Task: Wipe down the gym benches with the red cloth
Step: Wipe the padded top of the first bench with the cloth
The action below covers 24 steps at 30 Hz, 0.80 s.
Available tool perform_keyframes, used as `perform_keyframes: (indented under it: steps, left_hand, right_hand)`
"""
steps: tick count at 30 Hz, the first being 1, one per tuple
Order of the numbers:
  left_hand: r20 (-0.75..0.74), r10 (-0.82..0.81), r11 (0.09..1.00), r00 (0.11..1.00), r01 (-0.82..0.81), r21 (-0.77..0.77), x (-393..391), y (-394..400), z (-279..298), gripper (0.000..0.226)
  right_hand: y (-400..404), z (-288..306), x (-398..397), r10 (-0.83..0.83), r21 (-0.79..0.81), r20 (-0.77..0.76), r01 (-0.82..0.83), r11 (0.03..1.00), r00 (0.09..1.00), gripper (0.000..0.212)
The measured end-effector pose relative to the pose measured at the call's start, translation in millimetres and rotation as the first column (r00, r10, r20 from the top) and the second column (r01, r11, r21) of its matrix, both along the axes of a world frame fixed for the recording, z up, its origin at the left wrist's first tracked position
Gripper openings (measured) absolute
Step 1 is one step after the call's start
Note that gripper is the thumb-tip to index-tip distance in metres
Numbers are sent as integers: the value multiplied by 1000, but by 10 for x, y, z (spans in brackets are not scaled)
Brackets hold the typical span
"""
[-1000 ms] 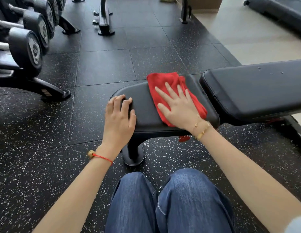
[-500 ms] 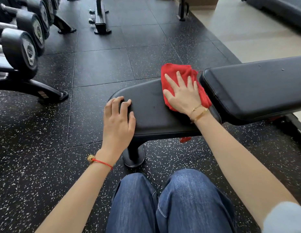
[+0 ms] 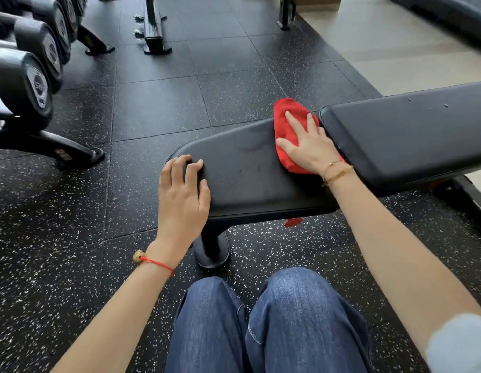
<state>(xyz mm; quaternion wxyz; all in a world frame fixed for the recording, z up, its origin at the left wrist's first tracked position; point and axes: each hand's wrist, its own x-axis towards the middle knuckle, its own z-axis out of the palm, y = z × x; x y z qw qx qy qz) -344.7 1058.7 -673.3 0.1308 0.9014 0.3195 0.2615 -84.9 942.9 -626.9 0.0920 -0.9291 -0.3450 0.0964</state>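
1. Leftmost, a rack of dumbbells (image 3: 24, 84) stood on the speckled black floor (image 3: 158, 109), well apart from the bench.
2. Next, the left hand (image 3: 181, 200) lay open, palm down, on the near left end of the black seat pad (image 3: 250, 168), fingers curled lightly over its edge.
3. Further right, the right hand (image 3: 309, 146) pressed flat, fingers spread, on the red cloth (image 3: 286, 125), which lay on the seat pad's far right end, just beside the back pad (image 3: 411, 130).
4. Below, knees in blue jeans (image 3: 274, 324) showed.
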Motion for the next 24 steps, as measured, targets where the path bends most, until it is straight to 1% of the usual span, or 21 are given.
perform_keyframes:
  steps: [3,7,9,12,15,18,22,24]
  left_hand:
    - [-2,8,1000,1000,-8,-5,2,-6,10,38]
    - [-20,11,1000,1000,-11,-6,2,-7,19,40]
    - [-23,15,1000,1000,-16,-8,5,-13,25,39]
    - [-25,21,1000,999,-21,-10,12,-24,28,37]
    - [-38,31,999,999,-32,-10,15,-26,29,35]
    - [-48,32,999,998,-33,-7,17,-30,42,35]
    - [-42,28,1000,999,-28,-11,7,-34,63,37]
    - [-44,18,1000,999,-19,-16,3,-38,75,43]
  right_hand:
    - [-40,-32,-102,-4,2,75,4,1000,997,66]
    - [-402,-133,-365,27,36,209,-36,999,977,65]
    - [-442,-141,-380,39,22,202,-44,999,979,65]
    - [-184,-89,-262,77,-34,151,-72,997,986,63]
    - [198,-35,-234,147,-47,125,-142,989,981,62]
    - [379,-21,-454,240,-45,129,-236,971,962,62]
    - [116,-77,-989,424,8,206,-435,900,882,63]
    - [-90,-99,-1114,452,49,233,-475,879,861,62]
